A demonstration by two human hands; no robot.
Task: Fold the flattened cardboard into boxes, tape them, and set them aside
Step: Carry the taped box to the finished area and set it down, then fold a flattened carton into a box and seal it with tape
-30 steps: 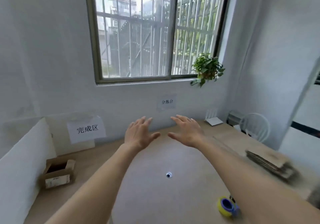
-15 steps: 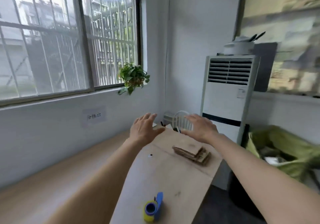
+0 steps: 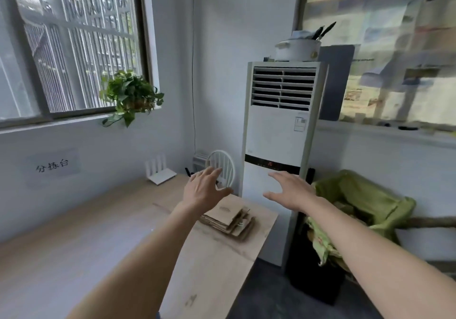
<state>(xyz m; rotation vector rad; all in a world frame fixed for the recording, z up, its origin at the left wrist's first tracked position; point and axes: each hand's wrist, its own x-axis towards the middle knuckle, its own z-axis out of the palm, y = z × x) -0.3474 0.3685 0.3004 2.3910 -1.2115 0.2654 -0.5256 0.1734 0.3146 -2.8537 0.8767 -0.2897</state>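
Note:
A stack of flattened brown cardboard [image 3: 230,220] lies near the right end of the wooden table [image 3: 103,252]. My left hand [image 3: 204,190] hovers just above and behind the stack's far left corner, fingers spread, holding nothing. My right hand [image 3: 292,191] is stretched out to the right of the stack, past the table's edge and in front of the air conditioner, palm down, fingers apart and empty. Neither hand touches the cardboard.
A tall white air conditioner [image 3: 278,160] stands just beyond the table's right end, with a pot on top. A white router [image 3: 160,174] and a small white fan [image 3: 222,168] sit at the table's far corner. A green-lined bin [image 3: 357,210] is to the right. A plant [image 3: 130,94] hangs at the window.
The view has swung right, from the window wall to the table's right end. The tape roll and the open box have left the view. Both hands stay raised and open, now nearer the cardboard stack.

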